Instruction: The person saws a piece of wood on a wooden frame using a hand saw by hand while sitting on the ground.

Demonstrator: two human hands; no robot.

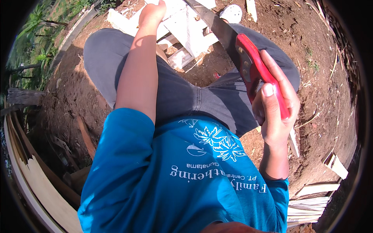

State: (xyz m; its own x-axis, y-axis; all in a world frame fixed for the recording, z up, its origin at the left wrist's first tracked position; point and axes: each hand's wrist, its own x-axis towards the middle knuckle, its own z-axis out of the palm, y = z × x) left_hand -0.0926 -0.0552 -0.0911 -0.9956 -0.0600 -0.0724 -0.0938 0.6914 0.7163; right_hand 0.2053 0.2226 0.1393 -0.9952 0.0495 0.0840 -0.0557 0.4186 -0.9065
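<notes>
My right hand (pixel 278 103) is wrapped round the red handle of a hand saw (pixel 221 33), its thumb lying along the grip. The dark blade slants up and to the left, over my right thigh, toward pale wooden boards (pixel 188 33) on the ground between my legs. My left arm stretches forward, and my left hand (pixel 153 11) is at the top edge beside the bright boards. Its fingers are partly cut off by the frame and washed out by glare, so I cannot make out whether they grip a board.
Brown soil with scattered wood chips surrounds me. A white clog (pixel 232 14) shows beyond the blade. Long planks (pixel 42 190) lean at the left, and thin pale wood strips (pixel 309 209) are stacked at the lower right. Green plants (pixel 37 35) grow at the upper left.
</notes>
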